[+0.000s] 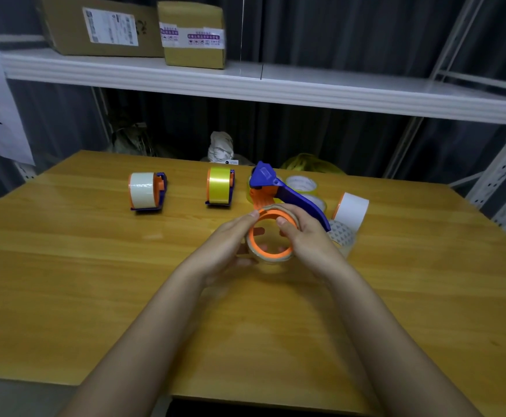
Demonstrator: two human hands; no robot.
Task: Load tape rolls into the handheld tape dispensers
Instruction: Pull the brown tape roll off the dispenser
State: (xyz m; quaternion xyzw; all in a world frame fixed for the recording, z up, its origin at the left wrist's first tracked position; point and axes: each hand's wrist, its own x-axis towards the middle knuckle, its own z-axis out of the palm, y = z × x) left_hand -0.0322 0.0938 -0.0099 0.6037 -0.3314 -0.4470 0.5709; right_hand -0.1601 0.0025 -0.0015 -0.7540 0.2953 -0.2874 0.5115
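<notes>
Between both hands, the clear tape roll (pixel 271 255) sits on the blue-and-orange plastic dispenser's (pixel 279 191) hub, handle pointing one o'clock; left grip (pixel 230 239) and right grip (pixel 303 233) clasp it.

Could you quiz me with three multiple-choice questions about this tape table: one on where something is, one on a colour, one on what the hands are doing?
1. Where are the cardboard boxes?
A on the shelf above
B on the table
C on the floor

2. What colour is the tape in the middle dispenser?
A white
B yellow
C red

3. What are the hands doing?
A resting flat
B both holding one tape roll
C lifting a box

Answers: 1 A, both sit on the white shelf. 2 B, its roll is yellow. 3 B, left hand and right hand grip the tape roll.
</notes>
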